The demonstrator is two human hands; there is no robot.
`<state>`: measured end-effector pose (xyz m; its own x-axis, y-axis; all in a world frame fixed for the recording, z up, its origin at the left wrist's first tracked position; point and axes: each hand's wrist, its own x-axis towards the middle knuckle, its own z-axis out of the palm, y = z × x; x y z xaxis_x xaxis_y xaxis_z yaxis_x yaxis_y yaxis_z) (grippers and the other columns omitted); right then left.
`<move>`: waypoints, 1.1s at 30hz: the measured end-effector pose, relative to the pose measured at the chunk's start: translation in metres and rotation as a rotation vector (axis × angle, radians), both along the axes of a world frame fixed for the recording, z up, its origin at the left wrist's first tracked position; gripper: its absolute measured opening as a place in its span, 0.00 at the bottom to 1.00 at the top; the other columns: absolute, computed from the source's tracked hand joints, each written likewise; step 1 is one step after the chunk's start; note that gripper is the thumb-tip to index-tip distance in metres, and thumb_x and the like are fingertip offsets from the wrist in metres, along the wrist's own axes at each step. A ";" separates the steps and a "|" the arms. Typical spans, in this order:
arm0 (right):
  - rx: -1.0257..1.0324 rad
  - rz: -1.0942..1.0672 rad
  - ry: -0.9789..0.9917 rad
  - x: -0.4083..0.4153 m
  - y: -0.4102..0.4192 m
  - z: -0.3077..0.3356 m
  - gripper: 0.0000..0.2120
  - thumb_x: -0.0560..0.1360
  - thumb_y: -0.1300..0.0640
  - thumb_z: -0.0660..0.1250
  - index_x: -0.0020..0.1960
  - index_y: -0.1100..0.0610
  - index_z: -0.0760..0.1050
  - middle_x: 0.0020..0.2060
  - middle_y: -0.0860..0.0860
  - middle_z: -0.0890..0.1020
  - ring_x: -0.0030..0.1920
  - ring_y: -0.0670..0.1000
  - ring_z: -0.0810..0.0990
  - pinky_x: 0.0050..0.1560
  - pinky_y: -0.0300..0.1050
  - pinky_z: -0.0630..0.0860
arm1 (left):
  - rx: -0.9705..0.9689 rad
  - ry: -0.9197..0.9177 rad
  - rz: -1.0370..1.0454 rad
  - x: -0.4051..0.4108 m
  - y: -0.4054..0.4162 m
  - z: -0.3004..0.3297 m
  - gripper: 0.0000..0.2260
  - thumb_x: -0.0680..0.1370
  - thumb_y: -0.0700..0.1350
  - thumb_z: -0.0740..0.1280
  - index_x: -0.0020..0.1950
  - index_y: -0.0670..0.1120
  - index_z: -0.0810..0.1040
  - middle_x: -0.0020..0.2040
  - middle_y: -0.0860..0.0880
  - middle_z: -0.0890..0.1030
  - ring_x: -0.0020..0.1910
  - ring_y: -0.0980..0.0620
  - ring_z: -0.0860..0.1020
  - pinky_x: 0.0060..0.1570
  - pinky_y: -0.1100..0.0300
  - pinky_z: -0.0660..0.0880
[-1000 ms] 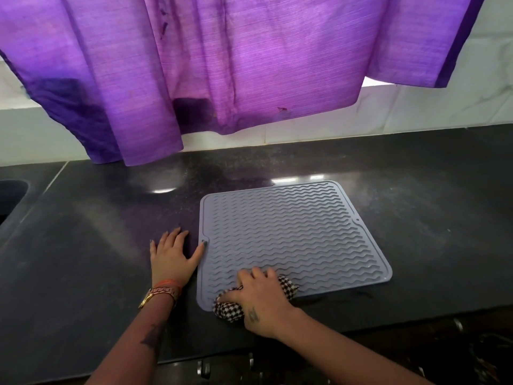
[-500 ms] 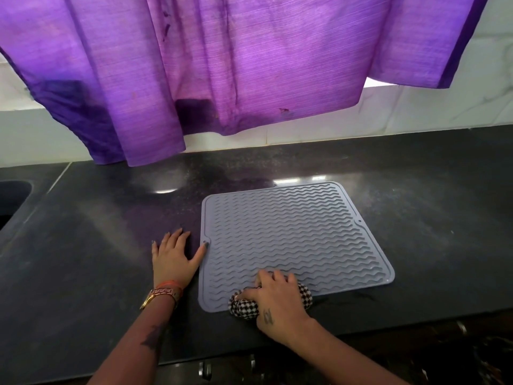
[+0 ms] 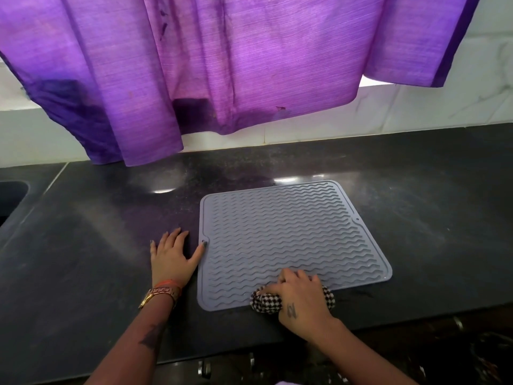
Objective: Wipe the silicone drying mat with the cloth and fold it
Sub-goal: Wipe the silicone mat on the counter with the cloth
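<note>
Your right hand (image 3: 301,297) bunches the checked cloth (image 3: 266,301) on the mat's near edge; your left hand (image 3: 173,258) lies flat beside the mat.

Right fingers curl over the wadded black-and-white cloth, pressing it on the grey silicone drying mat (image 3: 283,234), near its front edge, right of centre. Left fingers are straight and spread on the black counter (image 3: 83,259) just left of the mat, thumb tip touching the mat's left rim; a gold watch (image 3: 161,294) sits on that wrist. The mat lies flat and unfolded. Behind the mat, a purple garment (image 3: 222,65) hangs above the counter's back edge against white wall tiles (image 3: 416,107). Far left of the mat, a sink (image 3: 11,198) is cut into the counter.
</note>
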<state>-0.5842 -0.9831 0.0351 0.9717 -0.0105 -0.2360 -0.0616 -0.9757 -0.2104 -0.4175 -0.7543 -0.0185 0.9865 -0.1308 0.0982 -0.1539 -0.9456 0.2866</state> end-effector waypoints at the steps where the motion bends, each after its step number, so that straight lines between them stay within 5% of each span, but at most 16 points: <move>1: -0.001 -0.011 -0.006 -0.001 -0.003 -0.001 0.27 0.70 0.58 0.63 0.65 0.37 0.69 0.58 0.49 0.69 0.59 0.54 0.66 0.60 0.53 0.61 | 0.002 0.001 0.001 0.000 0.000 0.000 0.35 0.71 0.69 0.50 0.70 0.49 0.69 0.73 0.48 0.66 0.74 0.46 0.60 0.74 0.44 0.47; 33: -0.109 -0.332 -0.063 -0.029 -0.102 0.007 0.23 0.71 0.57 0.64 0.62 0.37 0.72 0.55 0.44 0.74 0.58 0.49 0.69 0.57 0.49 0.63 | 0.008 -0.018 0.009 0.001 0.001 -0.006 0.36 0.71 0.70 0.49 0.70 0.49 0.69 0.72 0.48 0.67 0.73 0.46 0.61 0.73 0.43 0.48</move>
<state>-0.6133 -1.0853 0.0421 0.9236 -0.3504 -0.1559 -0.3697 -0.9215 -0.1193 -0.4166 -0.7529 -0.0249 0.9858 -0.1225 0.1148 -0.1502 -0.9492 0.2764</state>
